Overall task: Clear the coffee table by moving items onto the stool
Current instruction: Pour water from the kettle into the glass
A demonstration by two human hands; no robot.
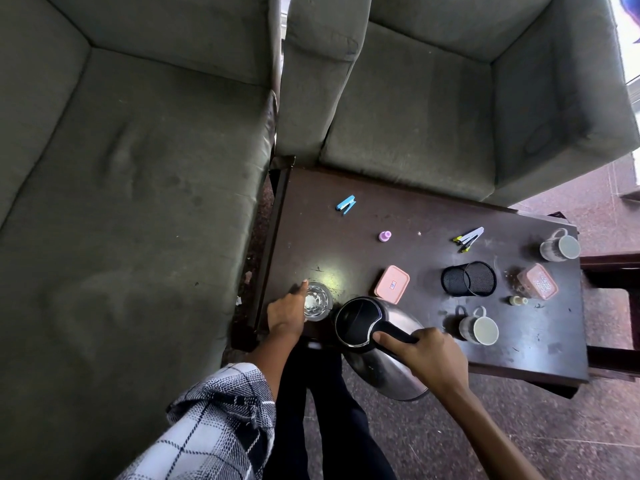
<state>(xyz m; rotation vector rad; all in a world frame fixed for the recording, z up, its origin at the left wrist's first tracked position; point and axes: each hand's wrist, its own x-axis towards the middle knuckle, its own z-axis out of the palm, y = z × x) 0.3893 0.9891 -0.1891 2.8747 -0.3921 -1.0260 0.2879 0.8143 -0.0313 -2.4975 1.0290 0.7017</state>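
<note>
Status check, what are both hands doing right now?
Right hand grips kettle by handle, tilted at near edge of table. Left hand against glass, grip unclear. Mug, pen holder close by.

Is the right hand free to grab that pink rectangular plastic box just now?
Probably not: the right hand grips the black handle of the steel kettle. The pink rectangular plastic box lies just beyond the kettle.

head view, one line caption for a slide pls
Right hand grips a tilted stainless-steel kettle; left hand holds a clear drinking glass on the dark wooden coffee table.
</note>
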